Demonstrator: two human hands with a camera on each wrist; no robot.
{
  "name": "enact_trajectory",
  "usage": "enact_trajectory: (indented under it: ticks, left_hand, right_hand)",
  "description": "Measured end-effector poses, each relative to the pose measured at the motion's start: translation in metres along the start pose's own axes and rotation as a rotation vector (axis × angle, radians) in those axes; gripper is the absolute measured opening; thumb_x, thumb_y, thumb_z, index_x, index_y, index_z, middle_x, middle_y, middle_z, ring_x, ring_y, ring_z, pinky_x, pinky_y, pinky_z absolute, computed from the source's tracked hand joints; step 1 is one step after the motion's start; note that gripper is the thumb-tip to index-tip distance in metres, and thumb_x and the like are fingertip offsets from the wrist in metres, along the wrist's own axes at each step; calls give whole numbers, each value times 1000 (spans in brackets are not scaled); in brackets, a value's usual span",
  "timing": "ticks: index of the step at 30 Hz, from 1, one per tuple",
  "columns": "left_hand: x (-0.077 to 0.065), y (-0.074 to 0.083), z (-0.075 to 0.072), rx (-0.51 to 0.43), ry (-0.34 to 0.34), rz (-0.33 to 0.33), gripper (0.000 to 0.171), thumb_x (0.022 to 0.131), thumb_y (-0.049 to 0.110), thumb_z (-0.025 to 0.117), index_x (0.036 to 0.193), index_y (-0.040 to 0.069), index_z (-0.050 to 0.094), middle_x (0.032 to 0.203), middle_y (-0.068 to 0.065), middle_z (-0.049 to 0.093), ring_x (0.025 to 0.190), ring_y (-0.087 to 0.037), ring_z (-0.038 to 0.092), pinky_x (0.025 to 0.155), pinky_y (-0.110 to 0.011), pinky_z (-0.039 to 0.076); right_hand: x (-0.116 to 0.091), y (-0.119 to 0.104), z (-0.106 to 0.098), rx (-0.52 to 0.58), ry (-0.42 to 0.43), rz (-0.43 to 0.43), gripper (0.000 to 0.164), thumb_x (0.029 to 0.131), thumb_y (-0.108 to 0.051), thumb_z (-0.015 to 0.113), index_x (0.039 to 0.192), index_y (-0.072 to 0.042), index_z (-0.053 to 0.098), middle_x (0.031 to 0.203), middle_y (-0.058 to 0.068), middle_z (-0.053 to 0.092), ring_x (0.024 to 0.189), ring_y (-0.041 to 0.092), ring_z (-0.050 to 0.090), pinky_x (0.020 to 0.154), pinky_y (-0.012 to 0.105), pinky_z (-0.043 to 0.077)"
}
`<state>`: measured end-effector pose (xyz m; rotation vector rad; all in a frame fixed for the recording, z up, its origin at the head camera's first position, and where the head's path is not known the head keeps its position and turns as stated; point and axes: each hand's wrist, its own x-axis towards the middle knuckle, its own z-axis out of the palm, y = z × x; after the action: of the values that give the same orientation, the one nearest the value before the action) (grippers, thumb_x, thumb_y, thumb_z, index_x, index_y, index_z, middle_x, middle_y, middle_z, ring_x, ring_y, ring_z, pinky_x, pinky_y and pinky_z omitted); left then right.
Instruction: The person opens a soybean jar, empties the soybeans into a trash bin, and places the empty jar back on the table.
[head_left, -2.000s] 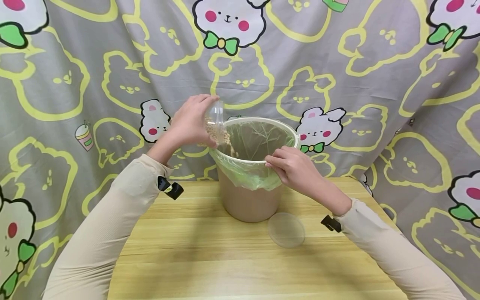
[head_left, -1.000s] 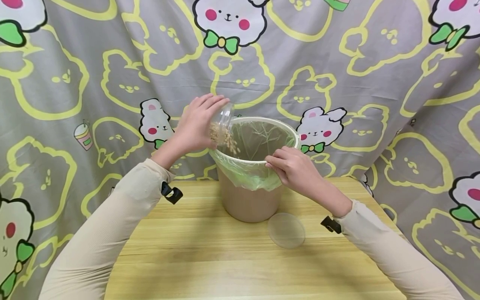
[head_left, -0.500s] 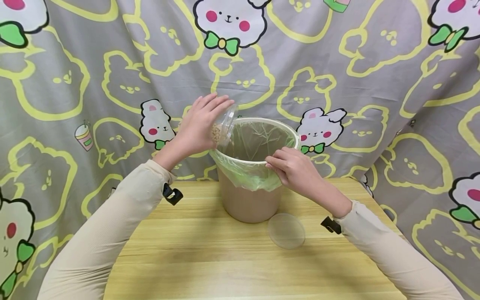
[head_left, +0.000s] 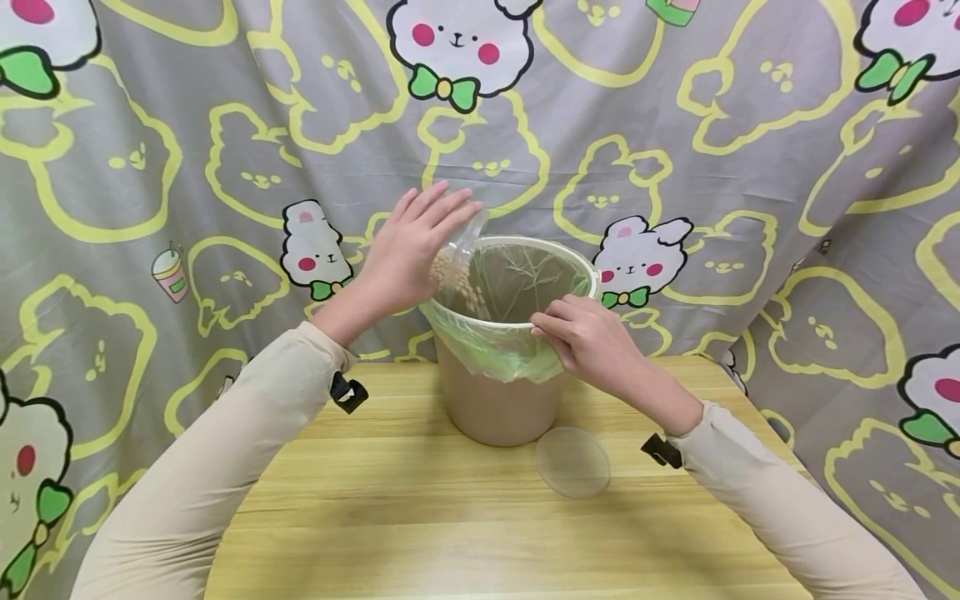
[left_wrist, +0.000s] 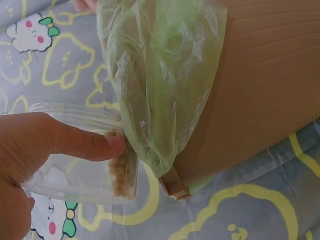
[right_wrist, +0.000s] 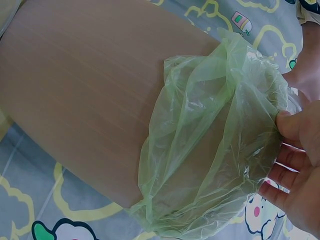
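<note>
At the left of the bin (head_left: 498,408), the left grip (head_left: 405,252) curls round a tilted clear jar (left_wrist: 75,177), its pellets (head_left: 453,271) apparently spilling in. The right grip (head_left: 588,337) pinches the green liner (head_left: 502,354) (a round lid (head_left: 572,462) lies in front of the bin).

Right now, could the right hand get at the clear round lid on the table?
Probably yes, if the right hand lets go of the bin's rim: the lid lies nearby on the table, with nothing seen on top.
</note>
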<state>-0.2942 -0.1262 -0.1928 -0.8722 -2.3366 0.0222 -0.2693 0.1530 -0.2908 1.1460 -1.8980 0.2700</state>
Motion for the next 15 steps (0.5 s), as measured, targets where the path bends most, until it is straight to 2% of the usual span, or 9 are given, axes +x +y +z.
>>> enact_trajectory:
  ticks: [6,10,15]
  left_hand:
    - [0,4,2,40,13,42,107,64,-8,82,158,17,37,165,-6,34,156,-31,23,130,-50,15]
    - [1,7,3,43,34,68,106,62,-9,82,156,16,40,164,-7,36,155,-32,25,129,-52,18]
    - [2,13,3,49,46,96,102,64,-16,74,155,16,42,163,-7,38,155,-31,26,127,-54,21]
  right_hand:
    - [-1,0,0,2,-8,9,12,98,-16,67,96,-6,74,78,4,63,70,22,54,62,34,47]
    - [0,0,0,4,-1,-5,10,97,-14,69,96,-5,74,78,4,63,69,22,53,62,35,47]
    - [1,2,0,9,0,-28,8,94,-12,71,95,-4,73,77,5,62,68,23,52,61,35,46]
